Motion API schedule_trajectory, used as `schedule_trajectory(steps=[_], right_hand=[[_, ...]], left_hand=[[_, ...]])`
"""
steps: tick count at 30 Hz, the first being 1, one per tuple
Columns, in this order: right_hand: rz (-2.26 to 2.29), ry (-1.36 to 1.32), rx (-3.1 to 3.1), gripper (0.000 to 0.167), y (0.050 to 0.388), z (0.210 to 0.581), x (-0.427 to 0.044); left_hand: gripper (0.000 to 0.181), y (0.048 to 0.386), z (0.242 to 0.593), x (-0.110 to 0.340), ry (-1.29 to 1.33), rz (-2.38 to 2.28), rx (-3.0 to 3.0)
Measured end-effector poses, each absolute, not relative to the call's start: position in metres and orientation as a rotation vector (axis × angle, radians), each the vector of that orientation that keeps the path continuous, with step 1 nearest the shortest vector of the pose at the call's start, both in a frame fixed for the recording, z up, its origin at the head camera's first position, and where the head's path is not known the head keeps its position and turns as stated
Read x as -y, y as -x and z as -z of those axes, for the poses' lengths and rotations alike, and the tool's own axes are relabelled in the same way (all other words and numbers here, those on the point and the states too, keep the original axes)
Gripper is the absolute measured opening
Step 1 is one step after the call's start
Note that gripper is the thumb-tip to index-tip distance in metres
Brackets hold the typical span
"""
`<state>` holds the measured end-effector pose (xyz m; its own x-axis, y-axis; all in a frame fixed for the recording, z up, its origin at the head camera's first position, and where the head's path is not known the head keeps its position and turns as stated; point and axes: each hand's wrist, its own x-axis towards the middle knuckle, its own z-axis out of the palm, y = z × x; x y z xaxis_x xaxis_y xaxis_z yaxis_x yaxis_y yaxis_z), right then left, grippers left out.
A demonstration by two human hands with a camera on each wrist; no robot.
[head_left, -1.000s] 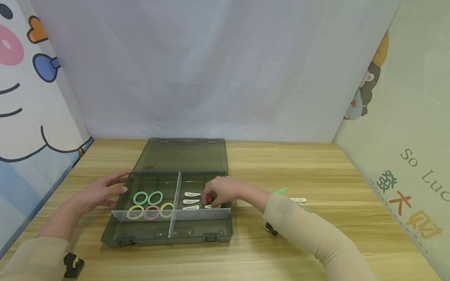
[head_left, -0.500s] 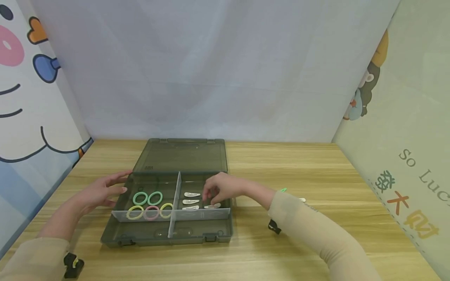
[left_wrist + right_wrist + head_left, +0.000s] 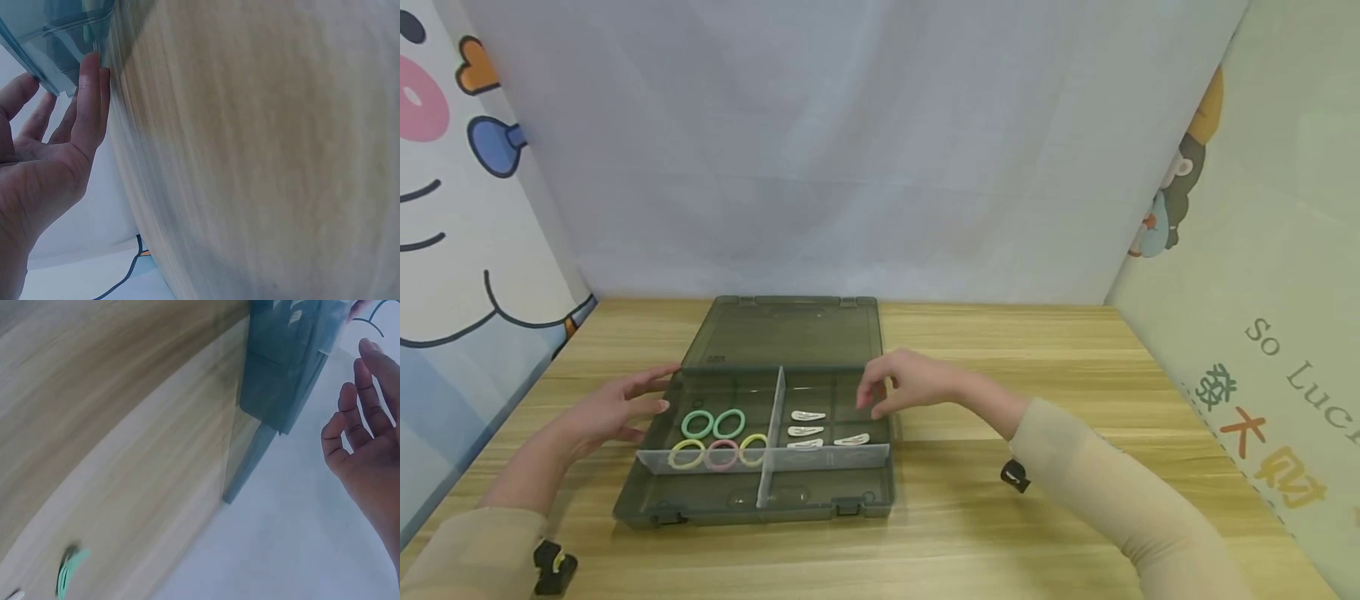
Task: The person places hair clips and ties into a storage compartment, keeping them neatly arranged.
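Observation:
A dark translucent divided box [image 3: 638, 508] lies on the table with its lid [image 3: 786, 333] folded back. My left hand [image 3: 602, 417] rests against its left side, fingers extended; in the left wrist view the fingertips [image 3: 90, 62] touch the box wall. Over the back right compartment hovers my right hand [image 3: 917, 382], fingers loosely bent and holding nothing. Below it lies a white snap hair clip [image 3: 852, 440], beside a column of three more white hair clips [image 3: 806, 431]. The back left compartment holds green hair ties [image 3: 728, 423], yellow hair ties [image 3: 687, 454] and a pink hair tie [image 3: 723, 455].
Pale dividers [image 3: 835, 457] split the box into compartments. On the wooden table [image 3: 1000, 350], the right wrist view shows a green hair clip [image 3: 70, 572] and the tip of a white clip [image 3: 17, 594] to the right of the box. A light curtain [image 3: 850, 167] stands behind.
My right hand has let go of the fourth white hair clip, then risen and moved right, away from it. My left hand has stayed at the box's side.

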<state>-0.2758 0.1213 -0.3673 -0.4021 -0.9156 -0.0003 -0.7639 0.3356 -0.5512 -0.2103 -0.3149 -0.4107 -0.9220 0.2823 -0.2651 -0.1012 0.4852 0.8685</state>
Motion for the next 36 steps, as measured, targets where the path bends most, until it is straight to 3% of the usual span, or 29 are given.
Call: schedule_trajectory(steps=[19, 36], right_hand=[[0.749, 1.395, -2.434, 0.017, 0.269, 0.346, -0.193], [0.828, 1.162, -2.488, 0.021, 0.272, 0.368, -0.256]], left_hand=[[0.073, 0.209, 0.408, 0.313, -0.154, -1.401, -2.363], [0.073, 0.209, 0.410, 0.314, -0.161, -1.392, -2.365]])
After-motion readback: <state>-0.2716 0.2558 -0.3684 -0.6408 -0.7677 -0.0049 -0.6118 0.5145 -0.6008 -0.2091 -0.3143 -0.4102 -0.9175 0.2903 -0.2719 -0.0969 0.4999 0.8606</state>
